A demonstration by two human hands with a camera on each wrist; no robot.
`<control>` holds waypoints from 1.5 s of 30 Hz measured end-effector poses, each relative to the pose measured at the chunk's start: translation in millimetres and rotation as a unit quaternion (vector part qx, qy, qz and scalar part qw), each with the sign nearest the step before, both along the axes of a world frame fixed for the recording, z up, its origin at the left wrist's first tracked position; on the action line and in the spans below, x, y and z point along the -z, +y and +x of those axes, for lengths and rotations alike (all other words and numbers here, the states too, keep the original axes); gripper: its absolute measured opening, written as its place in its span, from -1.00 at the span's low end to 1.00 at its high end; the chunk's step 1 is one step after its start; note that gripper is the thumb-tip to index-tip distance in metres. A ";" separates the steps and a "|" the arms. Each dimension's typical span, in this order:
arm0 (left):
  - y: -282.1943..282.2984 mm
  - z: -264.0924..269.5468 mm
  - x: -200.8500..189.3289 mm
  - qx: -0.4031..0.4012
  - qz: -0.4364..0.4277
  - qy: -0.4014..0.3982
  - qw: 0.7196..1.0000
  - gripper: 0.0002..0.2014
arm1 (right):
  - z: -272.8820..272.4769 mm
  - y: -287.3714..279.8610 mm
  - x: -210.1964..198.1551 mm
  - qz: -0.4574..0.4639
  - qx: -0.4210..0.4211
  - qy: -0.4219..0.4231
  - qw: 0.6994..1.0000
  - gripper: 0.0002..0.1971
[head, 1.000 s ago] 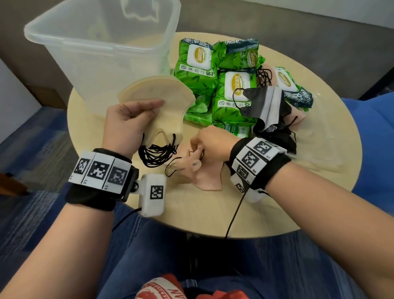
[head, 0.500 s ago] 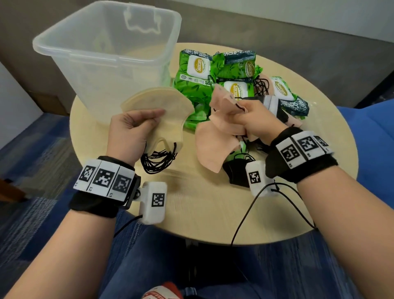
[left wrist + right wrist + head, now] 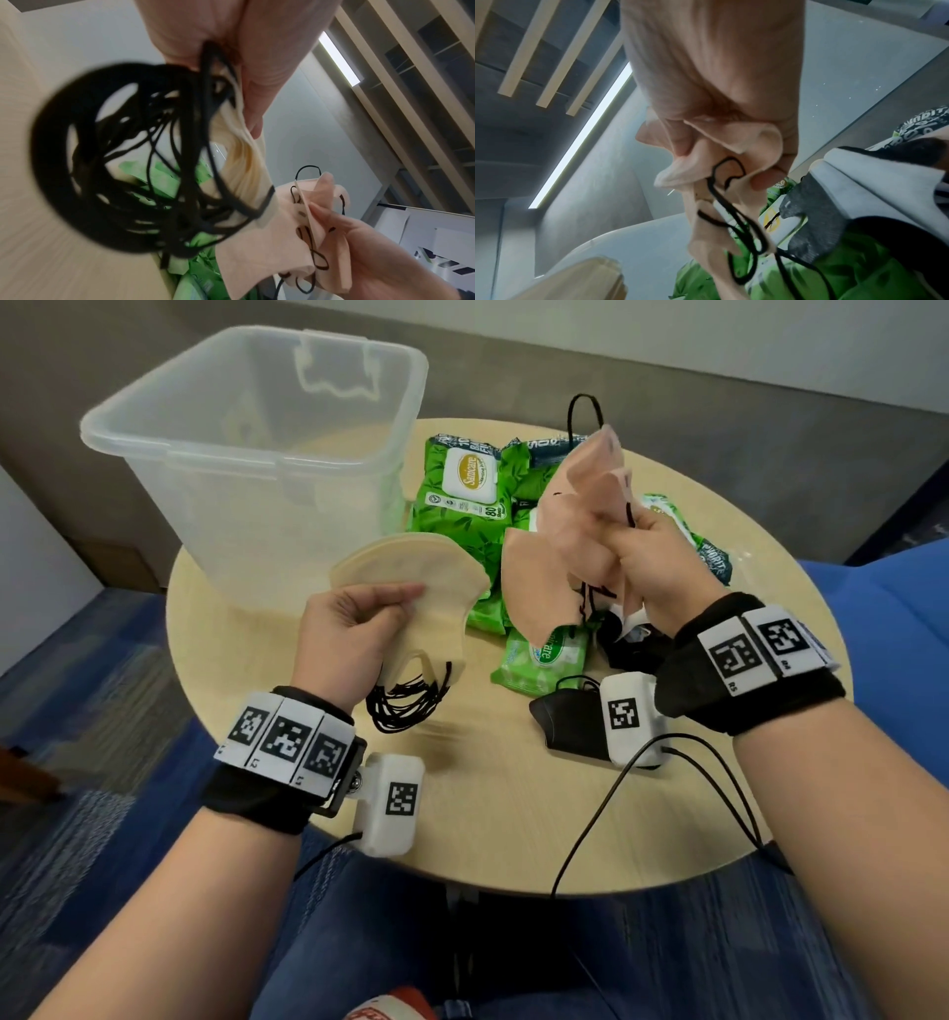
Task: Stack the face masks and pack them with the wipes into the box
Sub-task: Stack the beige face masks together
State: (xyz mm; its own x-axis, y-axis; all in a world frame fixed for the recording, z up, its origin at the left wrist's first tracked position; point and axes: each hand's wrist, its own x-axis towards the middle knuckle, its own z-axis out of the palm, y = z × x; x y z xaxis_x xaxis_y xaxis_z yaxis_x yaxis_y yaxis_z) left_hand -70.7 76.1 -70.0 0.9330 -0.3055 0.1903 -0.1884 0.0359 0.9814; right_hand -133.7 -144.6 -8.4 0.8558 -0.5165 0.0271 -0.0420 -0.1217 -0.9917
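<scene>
Beyond the left hand point(image 3: 354, 634) the clear box point(image 3: 257, 454) stands on the table point(image 3: 488, 814), nothing visible inside it. That hand is curled round a neat cream stack point(image 3: 411, 577) of masks, thumb across the face, their black loops point(image 3: 405, 706) hanging in a bunch below the palm. Between the hands, further back, the green wipes point(image 3: 462, 495) lie in a heap. The right hand point(image 3: 652, 562), raised above the table, is clenched on a crumpled pink bunch point(image 3: 565, 541) of masks with one loop sticking up. Below that wrist a black mask point(image 3: 570, 721) lies flat on the table.

To my eye the pink ones need squaring before they join the stack: loosen the fist, lay them flat, line up the curved edges and get every loop hanging the same way, or they'll snag and the pile will splay in the box.
</scene>
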 end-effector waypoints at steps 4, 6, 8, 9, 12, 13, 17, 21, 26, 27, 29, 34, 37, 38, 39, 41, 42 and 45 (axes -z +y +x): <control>-1.5 -1.2 -1.8 -0.004 -0.003 0.003 1.000 -0.75 | 0.9 3.7 -5.6 0.005 0.010 -0.003 1.000 -0.80; -2.3 -1.1 -2.2 -0.006 -0.002 0.005 1.000 -0.75 | 1.1 4.5 -6.0 0.016 0.008 0.000 1.000 -0.80; -3.0 -0.4 -1.8 -0.009 -0.005 0.010 1.000 -0.75 | 0.3 5.2 -5.6 0.024 0.005 0.000 1.000 -0.82; -3.2 -0.3 -1.6 -0.010 -0.007 0.013 1.000 -0.75 | -0.4 5.7 -5.6 0.018 0.005 -0.004 1.000 -0.83; -3.4 0.1 0.0 -0.012 -0.005 0.012 1.000 -0.75 | 0.5 5.9 -4.2 -0.032 0.020 -0.015 0.999 -0.86; -3.3 -0.1 0.3 -0.010 -0.001 0.010 1.000 -0.75 | 0.6 6.0 -3.6 -0.053 0.030 -0.016 0.998 -0.89; -4.1 -1.0 0.0 -0.007 -0.004 0.012 1.000 -0.71 | 0.7 2.1 0.6 -0.080 0.044 -0.038 0.995 -0.96; -4.5 -2.3 -2.5 -0.009 -0.006 0.008 1.000 -0.73 | -0.9 5.4 -2.4 -0.041 -0.006 -0.078 0.996 -0.65; -10.1 -8.7 -8.3 0.003 -0.014 0.016 1.000 -0.80 | -4.2 14.8 -7.5 0.046 -0.091 -0.092 0.991 -0.84; -11.7 -10.7 -10.5 0.013 -0.023 0.027 0.999 -0.83 | -4.5 16.8 -6.4 0.064 -0.110 -0.092 0.988 -0.84; -14.0 -14.5 -14.5 0.042 -0.043 0.043 0.997 -0.80 | -4.0 23.2 -3.9 0.093 -0.142 -0.090 0.981 -0.84; -20.4 -22.2 -19.6 0.106 -0.073 0.043 0.991 -0.55 | -2.3 40.4 4.4 0.103 -0.164 -0.069 0.979 -0.85; -25.0 -29.2 -19.8 0.106 -0.075 0.046 0.990 -0.79 | -1.0 48.0 9.1 0.112 -0.177 -0.074 0.975 -0.87; -25.9 -31.1 -18.7 0.099 -0.079 0.048 0.991 -0.82 | -0.5 49.5 10.4 0.101 -0.177 -0.078 0.976 -0.85; -26.1 -31.8 -17.9 0.089 -0.087 0.055 0.991 -0.85 | -0.7 51.0 10.7 0.085 -0.176 -0.082 0.977 -0.84; -25.4 -29.7 -15.1 0.077 -0.095 0.063 0.991 -0.89 | -0.8 52.4 12.0 0.049 -0.172 -0.079 0.981 -0.80; -25.2 -28.3 -13.5 0.076 -0.098 0.059 0.990 -0.91 | -0.9 52.4 12.4 0.029 -0.168 -0.073 0.983 -0.78; -22.3 -23.2 -9.7 0.053 -0.098 0.047 0.993 -0.87 | -1.2 51.1 12.6 -0.051 -0.111 -0.055 0.991 -0.66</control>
